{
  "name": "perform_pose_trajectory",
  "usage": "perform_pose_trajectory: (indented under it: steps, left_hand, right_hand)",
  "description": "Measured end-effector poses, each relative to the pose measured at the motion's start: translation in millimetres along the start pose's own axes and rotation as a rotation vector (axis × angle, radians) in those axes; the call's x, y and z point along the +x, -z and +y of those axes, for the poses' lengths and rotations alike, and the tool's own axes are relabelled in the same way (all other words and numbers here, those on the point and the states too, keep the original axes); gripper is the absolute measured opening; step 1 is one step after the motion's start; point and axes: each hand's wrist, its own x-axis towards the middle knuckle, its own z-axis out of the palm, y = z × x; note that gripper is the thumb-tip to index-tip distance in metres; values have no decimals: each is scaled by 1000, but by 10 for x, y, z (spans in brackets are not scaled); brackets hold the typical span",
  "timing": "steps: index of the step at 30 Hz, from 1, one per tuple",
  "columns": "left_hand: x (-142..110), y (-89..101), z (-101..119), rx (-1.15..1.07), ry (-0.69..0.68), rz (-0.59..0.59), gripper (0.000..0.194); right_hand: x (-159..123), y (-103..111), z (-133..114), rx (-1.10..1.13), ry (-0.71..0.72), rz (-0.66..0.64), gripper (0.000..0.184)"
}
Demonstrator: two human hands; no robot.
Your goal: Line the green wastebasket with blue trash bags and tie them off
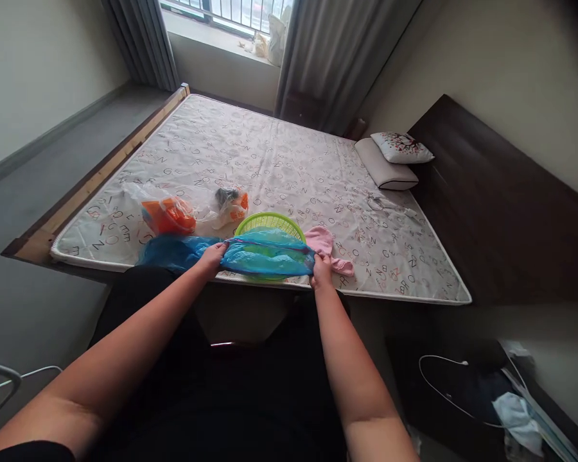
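Note:
A blue plastic bag (pixel 270 260) is stretched between my two hands near the bed's front edge. My left hand (pixel 214 255) pinches one end of it, and my right hand (pixel 322 269) grips the other. Behind and partly beneath the bag sits a green plastic basket (pixel 272 223), its lower part covered by the film. More crumpled blue plastic (pixel 176 251) lies left of my left hand; I cannot tell whether it is part of the same bag. A pink cloth (pixel 320 240) lies just beyond my right hand.
Clear bags with orange contents (pixel 171 215) and with dark and orange items (pixel 231 204) lie on the letter-printed mattress (pixel 270 154). Two pillows (pixel 390 160) rest by the dark headboard (pixel 491 192). A dark bedside surface with a white cable (pixel 433 357) is at lower right.

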Motion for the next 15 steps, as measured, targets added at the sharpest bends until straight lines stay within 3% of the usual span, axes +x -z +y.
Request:
perform_pose_trajectory:
  steps: [3,5,8,11,15]
  left_hand:
    - [87,-27,47,114,-85,99,14]
    - [118,-28,126,224,-225,155,18]
    - [116,-5,186,422,-373,207,30]
    - [66,53,75,363,-245,200,31]
    - [-29,148,-247,85,-136,164,38]
  right_hand:
    - [50,-160,-126,-144,132,38,22]
    - [33,-271,-192,-301,233,24,19]
    - [-55,-367,-198,-397,208,125,13]
    - [-218,-342,-84,-354,79,233,13]
    - [-466,-218,109,-298,-56,203,19]
